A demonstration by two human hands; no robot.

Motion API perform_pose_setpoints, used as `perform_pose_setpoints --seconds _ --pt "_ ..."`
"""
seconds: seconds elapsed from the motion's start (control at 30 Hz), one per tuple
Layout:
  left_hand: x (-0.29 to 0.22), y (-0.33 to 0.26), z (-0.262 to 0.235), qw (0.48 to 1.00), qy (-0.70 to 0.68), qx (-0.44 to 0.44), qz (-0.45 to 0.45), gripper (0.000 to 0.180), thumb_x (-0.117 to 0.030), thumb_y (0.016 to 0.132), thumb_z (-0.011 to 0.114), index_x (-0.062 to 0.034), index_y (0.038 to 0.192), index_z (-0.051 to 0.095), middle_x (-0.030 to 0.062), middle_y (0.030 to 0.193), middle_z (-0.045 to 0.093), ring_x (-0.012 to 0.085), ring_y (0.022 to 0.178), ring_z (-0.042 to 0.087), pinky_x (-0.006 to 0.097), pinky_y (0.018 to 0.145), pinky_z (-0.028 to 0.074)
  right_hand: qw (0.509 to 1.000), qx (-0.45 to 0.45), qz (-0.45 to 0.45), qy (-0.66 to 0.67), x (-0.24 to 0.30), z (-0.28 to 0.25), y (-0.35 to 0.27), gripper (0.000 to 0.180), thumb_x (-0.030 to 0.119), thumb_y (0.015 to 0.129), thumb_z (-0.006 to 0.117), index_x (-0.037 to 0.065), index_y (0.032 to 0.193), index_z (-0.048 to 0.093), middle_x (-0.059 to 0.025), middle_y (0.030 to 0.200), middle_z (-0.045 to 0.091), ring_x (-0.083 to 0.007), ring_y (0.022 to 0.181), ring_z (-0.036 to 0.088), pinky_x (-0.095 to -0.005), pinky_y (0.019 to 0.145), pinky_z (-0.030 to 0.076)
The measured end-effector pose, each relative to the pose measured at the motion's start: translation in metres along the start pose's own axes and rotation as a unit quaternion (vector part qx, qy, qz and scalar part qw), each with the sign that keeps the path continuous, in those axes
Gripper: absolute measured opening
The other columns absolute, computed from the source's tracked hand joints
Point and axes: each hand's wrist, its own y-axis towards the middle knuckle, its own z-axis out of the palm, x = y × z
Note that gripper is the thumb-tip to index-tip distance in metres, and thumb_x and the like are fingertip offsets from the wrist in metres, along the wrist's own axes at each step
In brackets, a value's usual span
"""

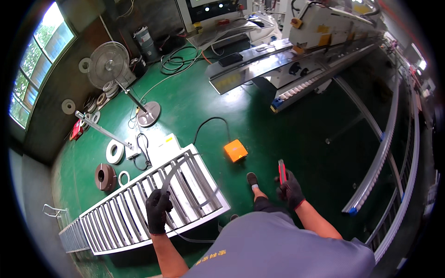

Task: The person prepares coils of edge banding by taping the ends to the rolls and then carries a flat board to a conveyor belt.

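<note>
In a black glove, my left hand (158,211) is closed round a thin grey strip (172,175) that looks like edge banding. The strip curves up from my fingers over a white-framed roller conveyor (221,197), and a loose length hangs below the hand toward my shirt. My right hand (292,191), also gloved in black, grips a red utility knife (282,172) pointing away from me above the green floor. Whether its blade is out is too small to tell. The two hands are well apart.
An orange box (236,150) with a black cable sits on the floor ahead. Beyond the conveyor lie a brown roll (109,178) and a white roll (109,152). A standing fan (109,65) is further back. A large machine (324,32) and curved roller rails (378,178) occupy the right.
</note>
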Motion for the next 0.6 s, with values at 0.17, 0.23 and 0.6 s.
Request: perform_pose_setpoints --seconds 0.17,0.23,0.6 --pt "0.019 0.067 0.039 0.988 0.127 -0.028 -0.083 0.021 -0.023 0.098 0.062 -0.0041 0.089 0.064 0.0016 0.059 0.054 0.0104 0.051 0.05 0.027 0.051 0.037 0.992 0.117 -0.042 0.01 0.115 0.062 0.094 0.083 0.003 0.07 0.051 0.012 0.151 0.035 -0.0124 0.117 0.054 -0.0176 0.053 0.054 -0.0301 0.044 0.043" --pt "0.003 0.086 0.061 0.986 0.126 -0.025 -0.102 0.022 -0.024 0.097 0.063 -0.0046 0.088 0.064 0.0015 0.059 0.054 0.0107 0.051 0.05 0.027 0.051 0.038 0.984 0.171 -0.045 0.036 0.157 0.078 0.115 0.082 0.004 0.07 0.051 0.011 0.151 0.036 -0.0125 0.118 0.054 -0.018 0.054 0.056 -0.0297 0.045 0.044" --pt "-0.009 0.189 0.086 0.982 -0.136 -0.109 -0.079 0.033 -0.018 0.101 0.055 0.0012 0.128 0.056 0.0042 0.075 0.059 0.0142 0.06 0.061 0.027 0.053 0.048 0.954 0.268 0.045 -0.129 0.202 0.171 0.28 0.047 0.006 0.079 0.062 0.002 0.125 0.056 -0.0058 0.093 0.059 -0.0124 0.059 0.058 -0.0259 0.049 0.044"
